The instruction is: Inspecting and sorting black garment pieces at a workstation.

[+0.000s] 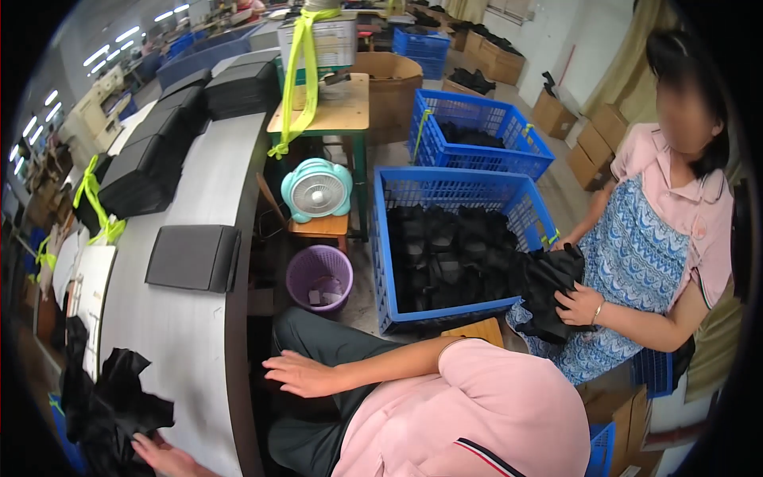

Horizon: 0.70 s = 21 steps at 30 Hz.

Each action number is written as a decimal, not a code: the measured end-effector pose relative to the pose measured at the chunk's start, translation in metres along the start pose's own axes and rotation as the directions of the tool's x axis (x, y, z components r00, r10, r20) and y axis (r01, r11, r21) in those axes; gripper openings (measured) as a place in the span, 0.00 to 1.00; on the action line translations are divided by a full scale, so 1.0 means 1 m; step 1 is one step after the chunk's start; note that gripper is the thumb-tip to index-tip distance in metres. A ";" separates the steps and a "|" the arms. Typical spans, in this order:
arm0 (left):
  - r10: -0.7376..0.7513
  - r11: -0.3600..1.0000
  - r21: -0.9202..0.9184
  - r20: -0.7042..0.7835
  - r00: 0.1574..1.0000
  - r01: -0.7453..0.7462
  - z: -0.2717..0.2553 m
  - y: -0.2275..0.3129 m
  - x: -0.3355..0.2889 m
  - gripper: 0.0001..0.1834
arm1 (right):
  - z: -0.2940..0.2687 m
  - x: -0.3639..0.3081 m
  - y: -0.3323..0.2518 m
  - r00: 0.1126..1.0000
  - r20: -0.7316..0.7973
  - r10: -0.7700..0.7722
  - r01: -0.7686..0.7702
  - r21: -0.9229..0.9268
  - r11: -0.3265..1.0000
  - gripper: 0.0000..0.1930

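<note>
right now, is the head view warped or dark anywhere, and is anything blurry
Head view: fisheye bends the grey table edge and blue crate rims, black vignette fills the corners, ceiling lights flare at upper left; the left hand on black fabric sits dim near the rim, the right hand is sharp.

— What's the worktop (191, 334) made of?
— Smooth grey laminate, faintly glossy, with a dark edge band.
— And the black cloth (111, 405) at its near left corner?
— Soft, matt fabric, crumpled.
— The crate (381, 262)?
— Blue plastic lattice, slightly shiny. The bin (319, 274) is purple plastic.
</note>
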<state>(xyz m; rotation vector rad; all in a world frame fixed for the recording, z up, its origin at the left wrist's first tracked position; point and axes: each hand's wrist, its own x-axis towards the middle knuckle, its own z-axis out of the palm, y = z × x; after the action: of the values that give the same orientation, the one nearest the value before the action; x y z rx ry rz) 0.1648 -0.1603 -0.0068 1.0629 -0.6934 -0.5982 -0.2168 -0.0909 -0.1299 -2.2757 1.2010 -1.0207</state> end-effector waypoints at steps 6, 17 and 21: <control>-0.278 0.958 -0.068 0.029 0.960 0.279 0.040 -0.068 -0.111 0.16 | 0.000 0.000 -0.015 0.999 0.023 0.043 -0.046 0.147 0.988 0.22; 0.349 0.203 0.696 0.605 0.715 -0.689 0.078 -0.007 -0.147 0.36 | 0.006 -0.013 -0.018 0.978 0.160 0.135 -0.173 0.248 0.953 0.20; 0.158 0.261 0.538 0.795 0.586 -0.801 0.075 -0.033 -0.096 0.27 | 0.003 -0.019 -0.021 0.974 0.193 0.115 -0.165 0.265 0.950 0.16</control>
<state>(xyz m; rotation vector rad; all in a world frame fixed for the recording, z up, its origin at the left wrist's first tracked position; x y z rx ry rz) 0.0421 -0.1449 -0.0348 1.4766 -2.0585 0.1596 -0.2101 -0.0634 -0.1275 -1.9849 1.0555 -0.8562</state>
